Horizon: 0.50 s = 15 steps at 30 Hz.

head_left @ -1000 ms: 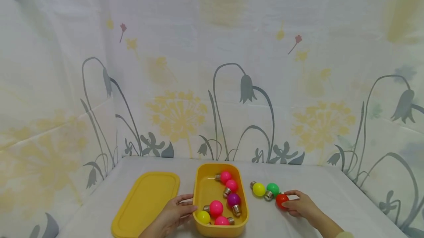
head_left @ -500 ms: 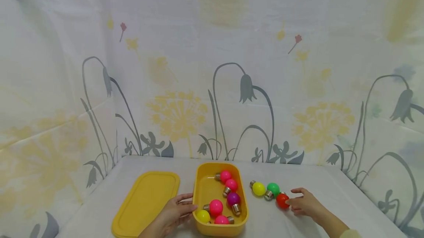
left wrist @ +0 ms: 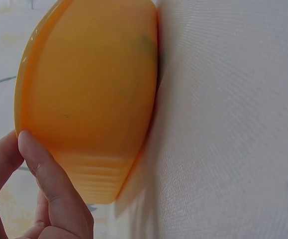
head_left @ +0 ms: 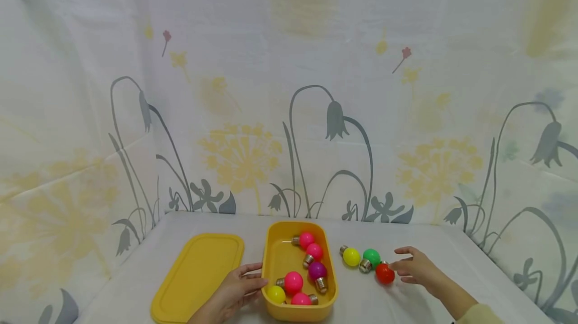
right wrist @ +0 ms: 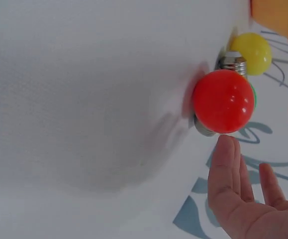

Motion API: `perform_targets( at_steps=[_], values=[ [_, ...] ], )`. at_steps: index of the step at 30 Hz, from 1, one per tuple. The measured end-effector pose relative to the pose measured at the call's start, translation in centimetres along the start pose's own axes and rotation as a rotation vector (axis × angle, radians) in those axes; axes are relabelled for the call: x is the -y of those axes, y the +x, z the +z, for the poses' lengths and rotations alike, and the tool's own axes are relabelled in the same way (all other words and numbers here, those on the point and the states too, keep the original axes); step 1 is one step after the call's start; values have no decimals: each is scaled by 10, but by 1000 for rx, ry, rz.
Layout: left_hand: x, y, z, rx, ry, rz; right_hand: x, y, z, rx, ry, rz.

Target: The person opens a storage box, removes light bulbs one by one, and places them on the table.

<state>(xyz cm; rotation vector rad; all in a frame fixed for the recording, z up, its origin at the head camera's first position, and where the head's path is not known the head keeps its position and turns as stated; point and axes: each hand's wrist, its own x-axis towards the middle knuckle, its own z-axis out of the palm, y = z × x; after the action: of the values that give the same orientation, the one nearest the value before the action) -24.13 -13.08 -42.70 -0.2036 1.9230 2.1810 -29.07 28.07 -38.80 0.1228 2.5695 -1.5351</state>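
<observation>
Lid [head_left: 198, 276] on surface [head_left: 451, 249], left of box [head_left: 298, 313]. Left hand [head_left: 237, 289] at box's left side, near front. Six bulbs [head_left: 294, 282] in box. Three more in row [head_left: 351, 257] right of box; right hand [head_left: 420, 270] just right of last. Curtain [head_left: 253, 88] behind.

Right sleeve [head_left: 480, 315]: pale yellow, plain where visible; lower right of head view. Cuff [head_left: 467, 311] ends short of wrist; bare forearm [head_left: 449, 296] exposed. Right hand [head_left: 419, 270]: bare, slim fingers [right wrist: 224, 169], rounded tips, joint creases visible; lower right of right-wrist view. Left hand [head_left: 234, 290]: bare, likewise slim-fingered; lower left of left-wrist view.
</observation>
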Motion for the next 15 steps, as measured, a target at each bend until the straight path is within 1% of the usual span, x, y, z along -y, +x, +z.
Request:
perform_targets(
  at_steps=[4,7,15],
  values=[
    [1,0,-1,14,-10,3,8,0,1,4,-3,-23],
    [2,1,-1,12,-12,-3,13,1,2,13,-14,-48],
    [0,1,-1,21,-11,5,25,2,10,24,-16,-56]
  ],
)
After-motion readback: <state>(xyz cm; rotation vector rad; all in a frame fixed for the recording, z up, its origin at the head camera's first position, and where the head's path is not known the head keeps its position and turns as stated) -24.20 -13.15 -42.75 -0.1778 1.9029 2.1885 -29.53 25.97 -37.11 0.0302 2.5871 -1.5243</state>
